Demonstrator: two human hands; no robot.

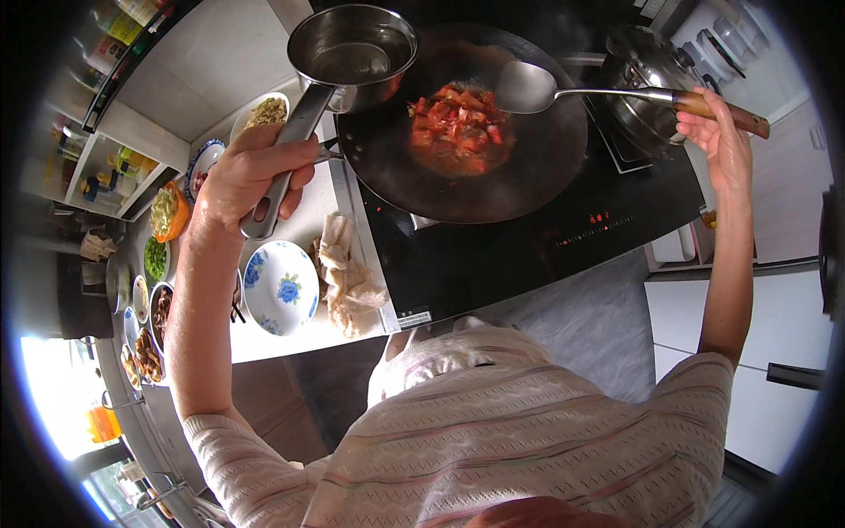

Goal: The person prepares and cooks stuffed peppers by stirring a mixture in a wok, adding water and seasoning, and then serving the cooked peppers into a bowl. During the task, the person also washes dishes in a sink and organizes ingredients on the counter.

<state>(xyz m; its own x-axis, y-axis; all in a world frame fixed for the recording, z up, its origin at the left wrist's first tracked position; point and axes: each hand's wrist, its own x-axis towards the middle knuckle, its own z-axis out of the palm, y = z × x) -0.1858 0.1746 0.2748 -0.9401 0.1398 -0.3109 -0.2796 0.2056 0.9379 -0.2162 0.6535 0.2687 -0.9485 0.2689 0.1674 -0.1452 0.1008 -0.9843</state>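
My left hand [257, 171] grips the handle of a small steel saucepan [353, 56], held in the air over the left rim of a dark wok [528, 178]. Clear liquid seems to lie in the saucepan. Chopped red food [462, 129], tomato-like, sits with some juice in the bottom of the wok. My right hand [719, 138] has the wooden handle of a metal wok spatula [528, 87] between thumb and fingers. The spatula's blade is above the wok, at the right edge of the food; whether it touches the food I cannot tell.
The wok stands on a black cooktop [449, 277] with lit red indicators. A lidded steel pot [640, 99] is at its right. On the left counter lie a crumpled cloth [346, 277], a floral plate [282, 287], a bowl of chopped greens [156, 257] and several other food dishes.
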